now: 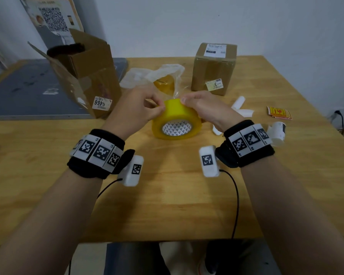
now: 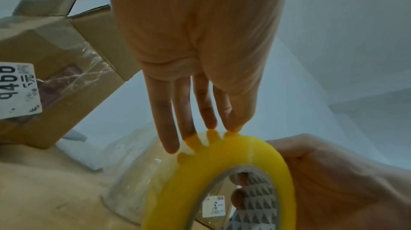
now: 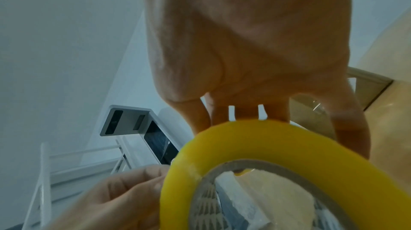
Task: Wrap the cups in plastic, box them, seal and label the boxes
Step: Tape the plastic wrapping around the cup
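Note:
A yellow tape roll point(image 1: 177, 118) stands on edge in the middle of the wooden table point(image 1: 167, 195), and both hands are on it. My left hand point(image 1: 157, 109) pinches at the top left of the roll's outer face; the left wrist view shows its fingertips point(image 2: 209, 124) on the tape roll point(image 2: 244, 147). Gripping the top right, my right hand point(image 1: 187, 102) has its thumb on top and its fingers curled over the far side. In the right wrist view the tape roll point(image 3: 244, 137) fills the lower frame. No cup is plainly visible.
An open cardboard box point(image 1: 83, 76) leans at the back left on a grey mat point(image 1: 28, 90). A sealed, labelled box point(image 1: 214, 68) stands at the back right. Crumpled clear plastic point(image 1: 163, 74) lies behind the roll. White backing strips point(image 1: 240, 108), red-yellow stickers point(image 1: 279, 113) and a label roll point(image 1: 277, 133) lie right.

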Action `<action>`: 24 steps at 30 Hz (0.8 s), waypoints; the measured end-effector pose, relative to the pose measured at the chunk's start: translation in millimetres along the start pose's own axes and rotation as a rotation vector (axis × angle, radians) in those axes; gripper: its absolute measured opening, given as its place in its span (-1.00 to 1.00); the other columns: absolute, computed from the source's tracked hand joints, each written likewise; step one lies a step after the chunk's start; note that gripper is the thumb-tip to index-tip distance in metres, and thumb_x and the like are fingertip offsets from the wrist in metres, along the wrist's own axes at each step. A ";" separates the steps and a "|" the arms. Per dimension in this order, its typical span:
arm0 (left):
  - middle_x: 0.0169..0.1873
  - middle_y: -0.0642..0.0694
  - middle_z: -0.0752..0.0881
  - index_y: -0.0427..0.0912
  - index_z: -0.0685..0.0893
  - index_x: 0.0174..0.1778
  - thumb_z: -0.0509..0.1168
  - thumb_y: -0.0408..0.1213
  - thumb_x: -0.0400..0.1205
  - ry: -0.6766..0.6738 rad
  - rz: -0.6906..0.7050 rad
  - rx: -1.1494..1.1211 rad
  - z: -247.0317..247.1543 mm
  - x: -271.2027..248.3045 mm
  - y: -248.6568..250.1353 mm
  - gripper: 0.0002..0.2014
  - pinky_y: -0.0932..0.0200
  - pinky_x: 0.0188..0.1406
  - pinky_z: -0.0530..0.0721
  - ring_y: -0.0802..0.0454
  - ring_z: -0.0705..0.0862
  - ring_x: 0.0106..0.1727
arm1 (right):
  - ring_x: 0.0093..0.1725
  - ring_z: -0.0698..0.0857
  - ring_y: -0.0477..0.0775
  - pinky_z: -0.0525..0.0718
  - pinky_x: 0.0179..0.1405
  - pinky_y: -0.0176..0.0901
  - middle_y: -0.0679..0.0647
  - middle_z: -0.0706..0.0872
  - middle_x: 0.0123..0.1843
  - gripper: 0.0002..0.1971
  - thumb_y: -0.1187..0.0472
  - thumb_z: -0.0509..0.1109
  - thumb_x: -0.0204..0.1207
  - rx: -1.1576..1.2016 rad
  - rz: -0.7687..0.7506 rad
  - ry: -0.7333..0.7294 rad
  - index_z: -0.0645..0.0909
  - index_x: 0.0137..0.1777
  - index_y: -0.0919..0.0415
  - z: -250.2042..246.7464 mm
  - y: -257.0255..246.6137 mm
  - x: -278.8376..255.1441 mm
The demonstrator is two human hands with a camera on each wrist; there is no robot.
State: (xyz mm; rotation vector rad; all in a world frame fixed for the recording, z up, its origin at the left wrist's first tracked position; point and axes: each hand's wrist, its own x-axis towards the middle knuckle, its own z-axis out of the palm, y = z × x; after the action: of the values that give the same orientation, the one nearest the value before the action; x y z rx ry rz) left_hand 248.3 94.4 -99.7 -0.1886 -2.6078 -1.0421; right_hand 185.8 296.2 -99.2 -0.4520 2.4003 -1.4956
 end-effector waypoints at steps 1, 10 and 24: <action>-0.03 0.12 0.73 0.00 0.76 -0.14 0.52 -0.28 0.63 0.006 -0.024 -0.006 2.0 -0.9 -0.1 -0.90 0.31 -0.14 0.76 0.26 0.78 -0.07 | 0.03 0.73 -0.14 0.58 -0.14 -0.24 -0.20 0.75 0.02 -0.74 0.05 0.29 0.79 -0.006 0.000 0.004 0.76 0.33 -0.03 0.8 -1.0 0.0; 0.11 0.08 0.72 0.17 0.66 -0.08 0.34 -0.20 0.68 0.049 -0.143 -0.063 15.1 -2.9 5.5 -0.88 -0.23 0.02 0.81 0.10 0.75 0.07 | 0.18 0.71 -0.02 0.55 0.14 -0.14 -0.08 0.75 0.15 -0.68 0.06 0.26 0.80 -0.037 -0.019 0.057 0.76 0.39 0.05 7.3 -3.0 1.8; 0.05 0.05 0.63 0.00 0.67 -0.08 0.30 -0.25 0.70 0.116 -0.090 0.052 23.8 -1.3 0.6 -0.92 -0.14 0.16 0.70 -0.03 0.72 0.07 | 0.22 0.75 0.10 0.66 0.39 0.12 0.04 0.82 0.16 -0.68 0.11 0.23 0.81 -0.102 -0.043 0.069 0.79 0.32 0.15 11.1 -9.2 -1.8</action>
State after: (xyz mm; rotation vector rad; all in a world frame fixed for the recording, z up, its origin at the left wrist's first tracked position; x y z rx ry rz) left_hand 243.7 111.2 -115.9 0.0009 -2.5554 -0.9831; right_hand 192.8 284.1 -95.5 -0.4849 2.5448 -1.4341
